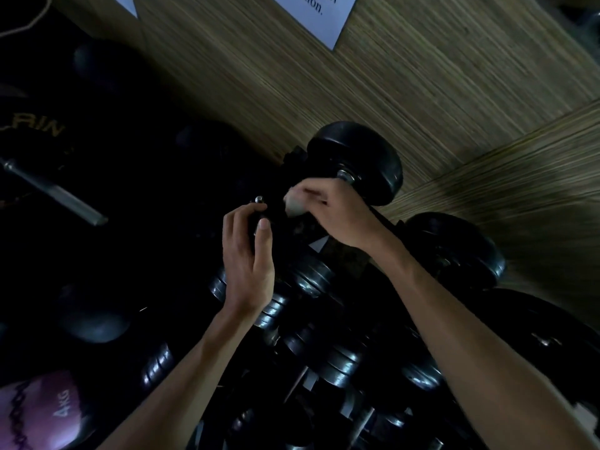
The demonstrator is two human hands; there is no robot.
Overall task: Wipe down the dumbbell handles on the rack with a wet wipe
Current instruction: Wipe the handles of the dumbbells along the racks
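Gripping a crumpled white wet wipe [294, 206], the right hand [334, 216] sits at the centre of the frame, fingers curled shut around the wipe and pressed onto the handle of a black round-headed dumbbell [360, 157]; a short stretch of the handle's metal collar shows just beyond the knuckles.
Left hand [250, 254]: just left of the right hand, fingers and thumb closed around the dark near end of the same dumbbell, a small shiny bolt visible above the fingertips.
Rack contents: black plate-stacked dumbbells [311, 280] with glinting edges, crowded below and between both forearms, lower centre of the frame; rack itself too dark to make out.
Second black round dumbbell head [461, 251]: right of centre, near the right wrist.
Grey steel bar [55, 191]: left edge, lying slantwise.
Purple weight marked "4 kg" [42, 414]: lower left corner.
Wood-grain panel [324, 76]: upper half.
White printed notice [318, 14]: top centre, on the panel.
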